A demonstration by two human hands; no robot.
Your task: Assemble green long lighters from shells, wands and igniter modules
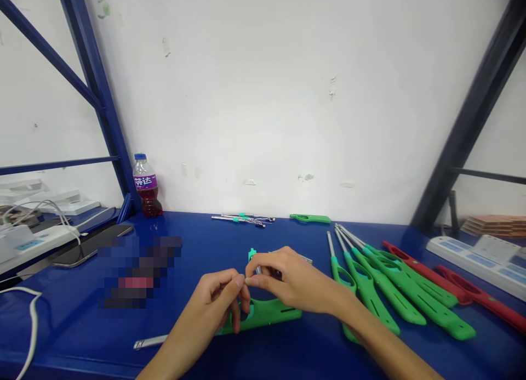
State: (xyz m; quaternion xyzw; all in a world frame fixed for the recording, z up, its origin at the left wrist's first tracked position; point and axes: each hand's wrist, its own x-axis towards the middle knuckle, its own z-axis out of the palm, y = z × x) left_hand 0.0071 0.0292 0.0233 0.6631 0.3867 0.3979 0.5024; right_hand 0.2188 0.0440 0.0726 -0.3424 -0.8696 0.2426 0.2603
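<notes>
My left hand (217, 303) and my right hand (287, 281) meet at their fingertips in front of me. Both are closed in a pinch; whatever small thing lies between the fingertips is too small to make out. Below them on the blue table is a green long-necked lighter (271, 312), its metal tube (150, 342) pointing left and partly hidden by my left hand. Just behind the fingers stands a small teal part (251, 254). A metal piece (304, 257) shows behind my right hand, mostly covered.
Several green lighters (378, 298) fan out at right, beside red ones (427, 270). Thin metal tubes with wires (242, 219) and a green casing (310, 219) lie near the wall. A drink bottle (147, 191), a phone (90, 245) and power strips (480, 265) edge the table.
</notes>
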